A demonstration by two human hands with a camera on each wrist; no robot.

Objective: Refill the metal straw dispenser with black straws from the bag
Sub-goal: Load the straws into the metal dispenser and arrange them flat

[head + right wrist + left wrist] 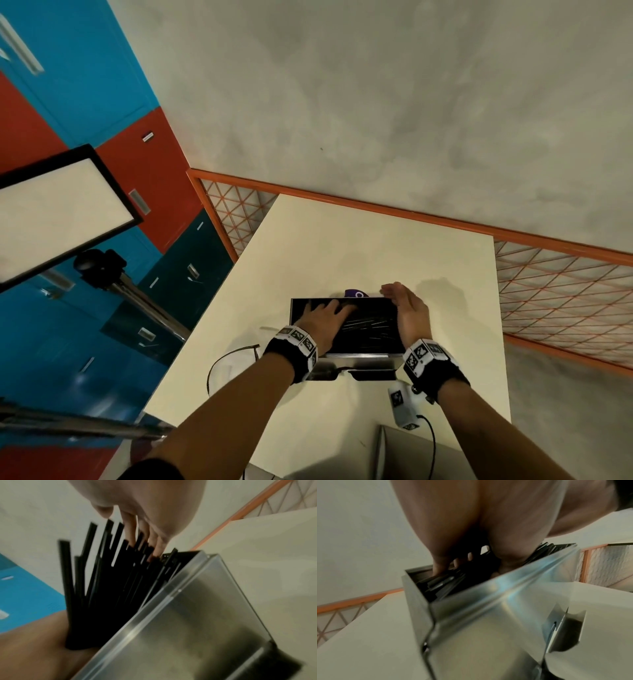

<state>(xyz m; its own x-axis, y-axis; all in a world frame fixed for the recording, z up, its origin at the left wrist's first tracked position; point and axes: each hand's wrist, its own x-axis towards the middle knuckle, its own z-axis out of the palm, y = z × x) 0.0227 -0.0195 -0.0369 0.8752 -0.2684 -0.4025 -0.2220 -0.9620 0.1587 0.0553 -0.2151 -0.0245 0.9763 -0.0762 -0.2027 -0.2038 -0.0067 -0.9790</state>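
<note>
Black straws [96, 588] fanned, right-wrist view only.

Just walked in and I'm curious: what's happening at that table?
A person is filling a metal straw dispenser on a pale table. The left hand reaches into its open top among loose black straws. The right hand, fingers straight, is at the box's right end against the straw ends.

dispenser [471, 615]: glossy brushed metal; straws [102, 588]: smooth black, likely plastic; table [342, 240]: matt cream
</note>
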